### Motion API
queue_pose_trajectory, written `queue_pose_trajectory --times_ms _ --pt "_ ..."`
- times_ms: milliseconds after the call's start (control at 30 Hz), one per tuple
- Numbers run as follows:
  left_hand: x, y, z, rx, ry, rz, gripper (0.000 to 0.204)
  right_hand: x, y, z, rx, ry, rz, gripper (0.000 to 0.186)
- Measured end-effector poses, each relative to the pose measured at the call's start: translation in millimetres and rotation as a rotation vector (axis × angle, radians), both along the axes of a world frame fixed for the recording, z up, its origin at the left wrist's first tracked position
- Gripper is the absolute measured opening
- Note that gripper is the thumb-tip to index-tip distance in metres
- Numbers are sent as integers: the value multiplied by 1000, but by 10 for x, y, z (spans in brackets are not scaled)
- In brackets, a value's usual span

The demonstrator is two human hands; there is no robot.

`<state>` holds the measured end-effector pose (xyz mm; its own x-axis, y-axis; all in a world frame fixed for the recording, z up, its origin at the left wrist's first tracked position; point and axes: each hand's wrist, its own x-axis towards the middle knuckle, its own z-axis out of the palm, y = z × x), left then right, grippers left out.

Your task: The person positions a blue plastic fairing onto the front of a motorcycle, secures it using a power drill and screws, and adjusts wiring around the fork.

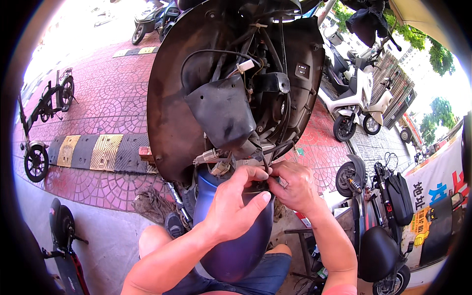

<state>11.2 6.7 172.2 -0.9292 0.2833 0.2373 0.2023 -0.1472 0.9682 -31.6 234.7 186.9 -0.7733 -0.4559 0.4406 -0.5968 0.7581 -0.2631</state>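
Note:
A scooter stands in front of me with its front cover off, showing a dark inner panel (172,113), a black flap (223,113) and a tangle of black wires with white connectors (246,65). Below it curves the blue front fender (236,246). My left hand (236,204) and my right hand (292,187) meet just above the fender, fingers pinched together on a thin black wire (265,164) that hangs from the wiring bundle. A grey connector (206,157) sits just left of my left fingers.
Red patterned paving lies behind, with a yellow and black speed ramp (93,151) at left. A white scooter (356,101) is parked at right, a black scooter (388,236) at lower right, small bikes (44,128) at left. My knees are below the fender.

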Motion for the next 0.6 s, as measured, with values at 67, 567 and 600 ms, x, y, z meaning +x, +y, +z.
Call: queue_pose_trajectory --times_ms 67,567,600 --pt "15 11 -44 210 22 -48 43 19 -1 16 9 1 -1 10" --pt "-50 -263 -42 -221 478 226 23 -8 -208 197 215 22 39 14" --pt "-42 -260 -60 -279 532 249 23 -14 -202 199 207 9 44 14"
